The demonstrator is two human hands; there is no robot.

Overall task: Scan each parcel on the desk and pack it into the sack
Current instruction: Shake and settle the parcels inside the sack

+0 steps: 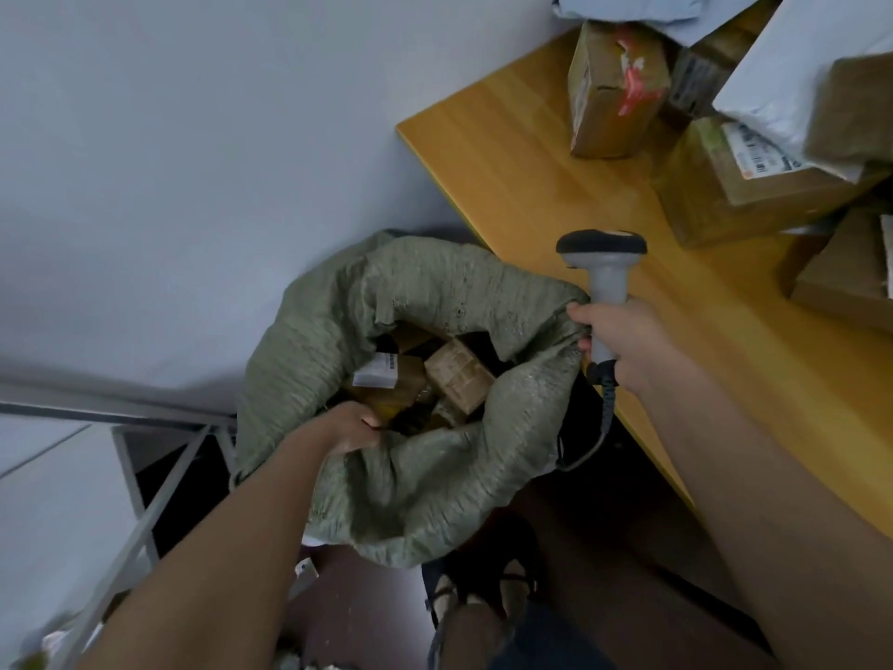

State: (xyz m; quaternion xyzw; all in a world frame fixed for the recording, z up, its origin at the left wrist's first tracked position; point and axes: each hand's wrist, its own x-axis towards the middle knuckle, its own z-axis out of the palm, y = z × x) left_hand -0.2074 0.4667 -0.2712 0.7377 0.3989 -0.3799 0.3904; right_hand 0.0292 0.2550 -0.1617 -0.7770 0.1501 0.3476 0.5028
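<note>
Down inside the mouth of the sack (425, 481), most of what I have packed is lost in shadow; I can make out only a tan taped parcel (459, 377) and, just beside it, a darker one with a white label (376, 374). My left hand (355, 427) reaches over the sack's near rim, and its fingertips curl down out of sight behind the fabric, so it seems to grip the rim there, though I cannot see exactly how. My right hand (623, 343) is wrapped round the grey handle of the scanner (604, 282), and its thumb and forefinger also pinch the far edge of the sack against that handle. The scanner's dark cable (601, 423) drops from the butt and vanishes behind the sack.

The sack is coarse woven plastic, dull green, crumpled into ridges, its rim rolled thick. The scanner has a wide dark head on a smooth pale stem, standing upright over the edge of the desk (526, 152), a yellow wood-grain top. At the desk's far end stands an upright cardboard box with torn red tape (613, 89), and near it a lower box with a printed label (754, 186); more boxes and pale mailers beyond are blurred and cut off by the frame's edge.
</note>
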